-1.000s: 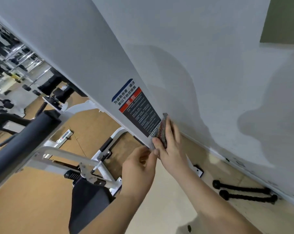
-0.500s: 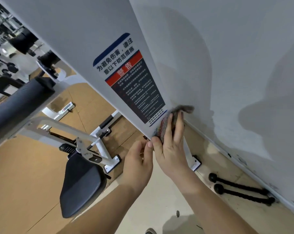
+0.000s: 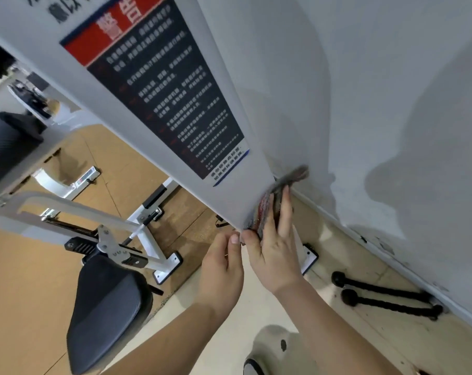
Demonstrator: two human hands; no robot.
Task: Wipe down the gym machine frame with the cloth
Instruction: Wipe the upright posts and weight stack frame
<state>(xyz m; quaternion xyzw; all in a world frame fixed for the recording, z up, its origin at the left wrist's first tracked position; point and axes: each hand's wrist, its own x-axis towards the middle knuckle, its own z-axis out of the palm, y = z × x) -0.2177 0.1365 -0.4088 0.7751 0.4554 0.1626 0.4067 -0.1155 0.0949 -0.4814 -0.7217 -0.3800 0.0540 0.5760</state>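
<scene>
The cloth [image 3: 266, 209], a grey and reddish rag, lies folded over the right-hand edge of the gym machine frame [image 3: 243, 193], just below the warning label [image 3: 161, 90] and close to the lower end of that white upright panel; a loose tail of it sticks up past the fingertips toward the wall [image 3: 392, 104]. The right hand [image 3: 275, 250] has its fingers laid straight and together on the cloth, pressing it flat against the side of the panel, with the thumb tucked at the near corner; it presses rather than clutches. The left hand [image 3: 224, 266] sits just beside it, back to the camera, thumb up and touching the panel's lower edge; whether its hidden fingers hold anything I cannot tell.

The panel's long axis runs from upper left to lower right in the view, and the cloth lies along that same line, directly under the right fingers; so the right hand is the one placed to carry the stroke, which likely has to slide along the edge, with most of the panel's length lying upward from the fingers. The label's edge may catch the rag; a light, even press seems wise. Below, a black seat pad [image 3: 107, 307] and black rope handles [image 3: 386, 296] rest well apart from the hands.
</scene>
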